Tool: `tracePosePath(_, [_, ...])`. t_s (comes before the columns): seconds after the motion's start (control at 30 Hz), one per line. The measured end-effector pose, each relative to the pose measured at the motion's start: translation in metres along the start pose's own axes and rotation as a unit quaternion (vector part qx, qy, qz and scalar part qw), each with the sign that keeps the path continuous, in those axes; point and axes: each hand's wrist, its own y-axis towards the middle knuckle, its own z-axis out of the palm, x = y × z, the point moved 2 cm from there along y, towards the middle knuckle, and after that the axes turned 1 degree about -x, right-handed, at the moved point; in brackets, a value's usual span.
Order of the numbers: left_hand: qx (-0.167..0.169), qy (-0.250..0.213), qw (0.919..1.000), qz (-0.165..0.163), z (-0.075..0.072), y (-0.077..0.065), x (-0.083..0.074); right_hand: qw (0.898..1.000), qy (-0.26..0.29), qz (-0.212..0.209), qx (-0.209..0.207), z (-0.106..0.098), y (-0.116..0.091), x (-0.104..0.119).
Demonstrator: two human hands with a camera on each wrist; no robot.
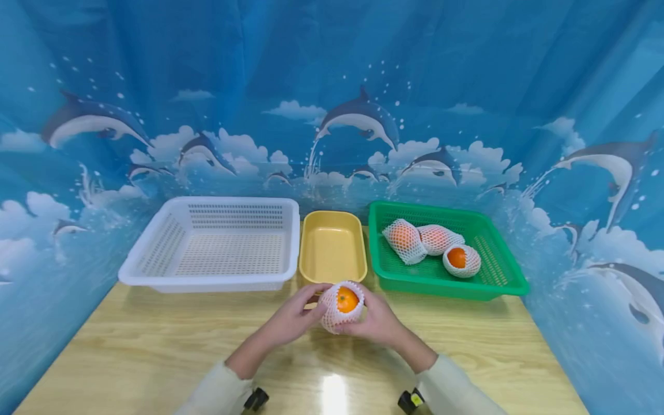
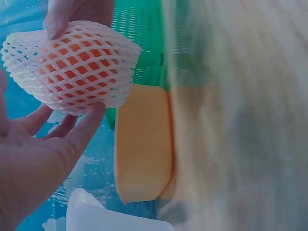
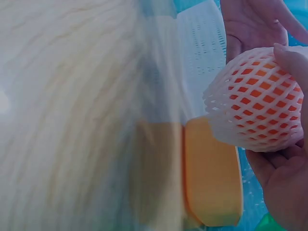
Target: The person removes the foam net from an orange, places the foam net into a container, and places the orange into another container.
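An orange (image 1: 347, 300) in a white foam net sleeve (image 1: 329, 324) is held between both hands above the front of the table. Its bare top shows through the sleeve's opening in the head view. My left hand (image 1: 299, 313) holds it from the left, thumb in front and fingertips against the net (image 2: 82, 72). From the other side my right hand (image 1: 381, 320) grips it; in the right wrist view the thumb lies over the net (image 3: 264, 101) and fingers curl underneath. Just behind the hands stands a yellow tray (image 1: 334, 256).
A white basket (image 1: 207, 283) stands at the left. In the green basket (image 1: 441, 290) at the right lie several netted fruits (image 1: 406, 239), one with its orange top (image 1: 457, 257) exposed. Behind them hangs a blue dolphin-print curtain (image 1: 332, 52). The wooden table (image 1: 171, 340) reaches towards me.
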Motion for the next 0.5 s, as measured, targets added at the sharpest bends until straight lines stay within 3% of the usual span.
tracePosePath(0.33, [-0.009,0.03,0.9987,-0.04,0.007,-0.014,0.015,0.999,0.001,0.018,0.042,0.019,-0.005,-0.009])
tracePosePath(0.5, [-0.003,0.056,0.9982,-0.024,0.009,-0.021,0.024,0.997,0.02,0.028,0.063,0.029,-0.011,-0.013])
